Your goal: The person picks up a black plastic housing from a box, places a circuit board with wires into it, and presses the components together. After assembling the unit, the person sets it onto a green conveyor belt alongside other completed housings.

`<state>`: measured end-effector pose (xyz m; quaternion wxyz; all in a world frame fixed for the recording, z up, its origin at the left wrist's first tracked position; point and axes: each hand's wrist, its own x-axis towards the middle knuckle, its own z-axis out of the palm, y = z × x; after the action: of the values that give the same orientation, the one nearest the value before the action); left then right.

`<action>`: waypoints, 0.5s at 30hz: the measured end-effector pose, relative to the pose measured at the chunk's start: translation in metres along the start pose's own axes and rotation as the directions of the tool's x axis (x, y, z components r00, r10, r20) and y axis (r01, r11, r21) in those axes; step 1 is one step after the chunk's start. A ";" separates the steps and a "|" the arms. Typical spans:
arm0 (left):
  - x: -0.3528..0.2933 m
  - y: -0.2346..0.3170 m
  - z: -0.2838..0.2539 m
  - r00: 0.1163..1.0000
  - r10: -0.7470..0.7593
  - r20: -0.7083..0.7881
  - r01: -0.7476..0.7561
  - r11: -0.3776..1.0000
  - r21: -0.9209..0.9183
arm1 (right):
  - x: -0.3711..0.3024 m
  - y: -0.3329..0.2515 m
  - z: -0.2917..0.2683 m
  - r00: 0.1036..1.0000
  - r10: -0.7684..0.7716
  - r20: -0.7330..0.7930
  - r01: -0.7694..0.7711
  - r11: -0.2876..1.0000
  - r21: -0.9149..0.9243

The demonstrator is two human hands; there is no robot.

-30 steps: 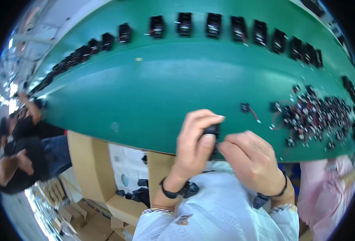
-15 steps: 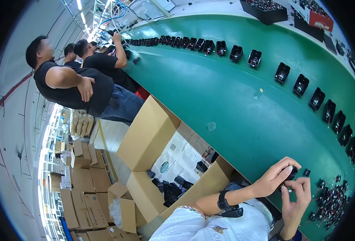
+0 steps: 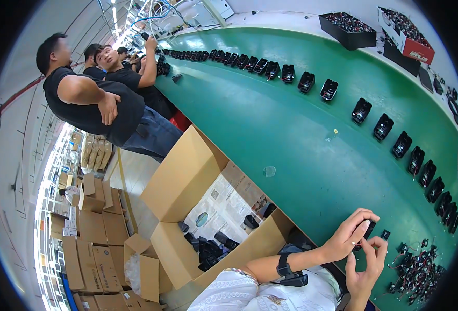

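My left hand (image 3: 349, 236) is closed around a small black plastic housing (image 3: 369, 228) above the near edge of the green table. A bit of red wire shows at the housing's lower side. Just below and to the right is my right hand (image 3: 366, 267), its thumb and curved fingers apart near the housing. I see nothing held between them. A small black part (image 3: 385, 235) lies on the table beyond my right fingers. To the right of that hand spreads a pile of small wired components (image 3: 418, 272).
A curved row of black housings (image 3: 361, 110) runs along the green table (image 3: 291, 124). Left of me stands an open cardboard box (image 3: 174, 249) with newspaper and black parts inside. Trays of components (image 3: 347, 30) sit at the back. Several people (image 3: 91, 98) stand at the far left.
My right thumb and fingers have parted and drawn slightly away from the housing, which stays in my left hand. The view has shifted a little. A person at the far left has turned their head.
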<state>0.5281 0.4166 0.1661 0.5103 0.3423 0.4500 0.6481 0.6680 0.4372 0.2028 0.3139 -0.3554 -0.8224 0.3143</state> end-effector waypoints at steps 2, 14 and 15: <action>0.000 -0.005 0.001 0.988 0.153 0.021 -0.155 0.977 0.148 | 0.003 0.000 -0.004 1.000 0.013 0.018 -0.013 1.000 -0.004; -0.001 -0.003 0.002 0.995 0.031 -0.100 -0.043 0.992 -0.120 | 0.005 -0.001 -0.007 0.993 -0.004 -0.119 0.004 1.000 0.001; -0.003 -0.003 0.001 0.991 0.061 -0.115 -0.071 0.994 -0.088 | 0.005 0.000 -0.009 0.992 -0.068 -0.110 0.062 0.997 -0.054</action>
<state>0.5308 0.4140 0.1633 0.4777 0.2963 0.4359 0.7029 0.6718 0.4432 0.2099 0.3605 -0.3534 -0.8222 0.2629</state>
